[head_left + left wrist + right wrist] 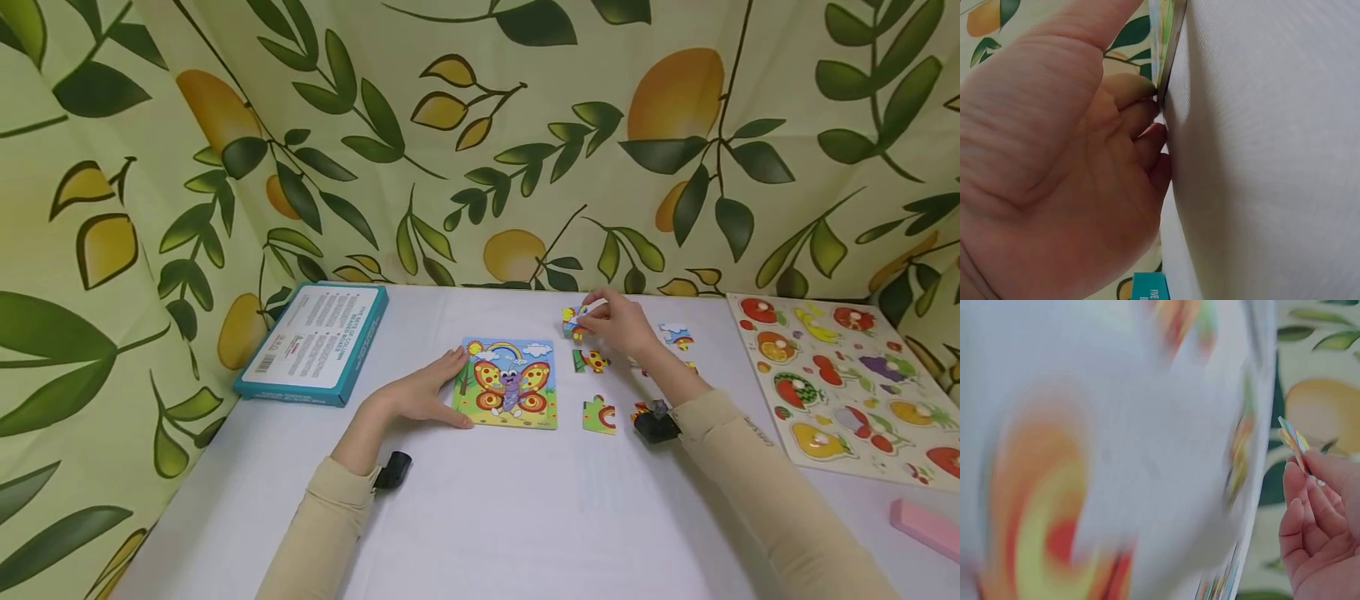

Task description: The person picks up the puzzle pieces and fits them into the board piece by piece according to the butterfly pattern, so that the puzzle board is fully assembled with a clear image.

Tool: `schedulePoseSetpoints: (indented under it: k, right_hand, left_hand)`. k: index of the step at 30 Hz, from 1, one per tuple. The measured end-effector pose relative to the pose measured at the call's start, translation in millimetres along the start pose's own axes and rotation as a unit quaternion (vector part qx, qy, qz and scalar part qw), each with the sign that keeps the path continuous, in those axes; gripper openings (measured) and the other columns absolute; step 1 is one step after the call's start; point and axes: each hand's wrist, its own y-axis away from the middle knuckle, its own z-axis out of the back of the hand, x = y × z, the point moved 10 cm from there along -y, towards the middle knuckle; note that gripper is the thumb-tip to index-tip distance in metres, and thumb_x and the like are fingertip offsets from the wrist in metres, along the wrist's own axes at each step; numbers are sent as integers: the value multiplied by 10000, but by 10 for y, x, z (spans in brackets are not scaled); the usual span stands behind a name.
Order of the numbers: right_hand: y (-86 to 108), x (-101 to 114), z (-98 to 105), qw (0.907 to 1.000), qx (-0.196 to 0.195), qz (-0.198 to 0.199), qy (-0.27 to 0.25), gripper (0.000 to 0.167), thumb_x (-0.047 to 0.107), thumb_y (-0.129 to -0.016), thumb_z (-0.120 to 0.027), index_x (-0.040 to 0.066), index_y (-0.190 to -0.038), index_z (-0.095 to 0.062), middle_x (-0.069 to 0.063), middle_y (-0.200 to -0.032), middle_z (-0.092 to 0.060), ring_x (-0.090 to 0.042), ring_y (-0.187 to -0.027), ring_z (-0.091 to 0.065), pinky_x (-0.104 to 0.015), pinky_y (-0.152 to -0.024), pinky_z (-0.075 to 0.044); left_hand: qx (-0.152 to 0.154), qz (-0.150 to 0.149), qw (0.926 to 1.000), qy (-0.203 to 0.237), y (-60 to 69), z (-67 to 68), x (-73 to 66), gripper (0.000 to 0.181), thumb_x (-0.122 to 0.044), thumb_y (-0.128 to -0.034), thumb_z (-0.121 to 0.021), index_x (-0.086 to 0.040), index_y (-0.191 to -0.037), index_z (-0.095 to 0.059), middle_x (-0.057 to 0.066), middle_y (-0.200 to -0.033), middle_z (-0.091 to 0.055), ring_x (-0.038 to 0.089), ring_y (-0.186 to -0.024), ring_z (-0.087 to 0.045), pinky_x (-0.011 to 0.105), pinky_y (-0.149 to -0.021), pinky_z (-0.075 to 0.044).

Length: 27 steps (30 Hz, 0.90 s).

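A square butterfly puzzle board (512, 383), with a rainbow and sun at its top, lies flat on the white table. My left hand (420, 392) rests at its left side, thumb by the near corner and fingers toward the far corner. In the left wrist view that hand (1079, 169) is beside the board's edge (1169, 56). Between thumb and fingertips, my right hand (618, 323) pinches a small colourful puzzle piece (1297, 445) above the table's far right part. Loose puzzle pieces lie below it, among them a green one (597, 414) and a red-yellow one (591, 361).
A teal-edged box (315, 343) lies at the left. To the right is a fruit puzzle board (832, 383), with a pink block (926, 527) near the right edge. Another cloud-patterned piece (676, 335) lies past the right forearm. Leaf-printed cloth (465, 192) hangs behind the table.
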Motion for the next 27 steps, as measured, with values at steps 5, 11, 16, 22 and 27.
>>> schedulePoseSetpoints:
  k: [5,11,16,22,27]
  right_hand:
    - [25,173,-257,9964,188,-378,-734,356,267,-955,-649,66,-1219,-520,-117,-1000,-726,-241,-881,-663,-325,-729,-422]
    - [59,417,-667,9894,475,-599,-1236,357,277,-936,-675,67,-1202,-563,-96,-981,-730,-225,-875,-664,-331,-787,-448]
    - [65,567,-909,9878,566,-648,-1301,335,283,-912,-699,76,-1157,-603,-86,-970,-726,-209,-858,-653,-311,-749,-475]
    - [34,637,-1083,9915,603,-583,-994,292,262,-899,-711,61,-1098,-641,-79,-932,-707,-188,-796,-632,-276,-670,-477]
    - [-5,701,-1092,9977,398,-320,-437,246,249,-881,-735,54,-1013,-664,-68,-881,-666,-193,-777,-586,-273,-654,-460]
  left_hand:
    - [39,20,10000,0,7,-2,-16,1111,-463,-783,-794,-106,-1569,-95,21,-1631,10,184,-1484,44,407,-1184,-74]
    - [11,13,10000,52,16,2,-33,1107,-453,-781,-800,-90,-1568,-111,42,-1634,-4,206,-1488,36,425,-1185,-78]
    - [28,63,10000,-6,14,2,-30,1100,-463,-787,-790,-104,-1571,-106,37,-1634,-11,201,-1489,33,422,-1185,-78]
    - [36,108,9999,32,6,-7,-20,1111,-474,-787,-787,-136,-1575,-82,19,-1634,-4,186,-1487,36,424,-1185,-76]
    - [46,60,9999,71,13,-6,-28,1089,-463,-789,-789,-163,-1578,-101,20,-1635,1,186,-1488,42,441,-1184,-79]
